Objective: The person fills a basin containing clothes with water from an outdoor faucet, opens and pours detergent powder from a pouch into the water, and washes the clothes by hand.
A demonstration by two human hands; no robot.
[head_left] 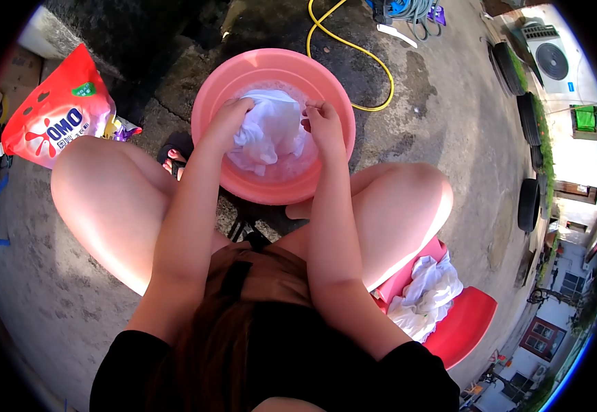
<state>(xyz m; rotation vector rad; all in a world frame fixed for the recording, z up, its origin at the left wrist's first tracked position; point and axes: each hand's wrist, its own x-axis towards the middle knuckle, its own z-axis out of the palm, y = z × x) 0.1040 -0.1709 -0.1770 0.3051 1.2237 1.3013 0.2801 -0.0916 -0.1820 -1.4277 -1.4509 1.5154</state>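
A pink basin [209, 86] with sudsy water stands on the ground between my knees. In it lies a wet white cloth [271, 123], bunched up and partly above the water. My left hand [232, 118] is closed on the cloth's upper left edge. On the right side of the basin, my right hand [323, 126] is pinched together beside the cloth, fingertips close to each other; whether anything is between them is too small to make out.
A red OMO detergent bag [62, 113] stands at the left. A yellow hose [381, 65] curves behind the basin. Near my right knee, white cloth [425, 292] lies over a red container [466, 326]. Tyres [528, 202] line the far right.
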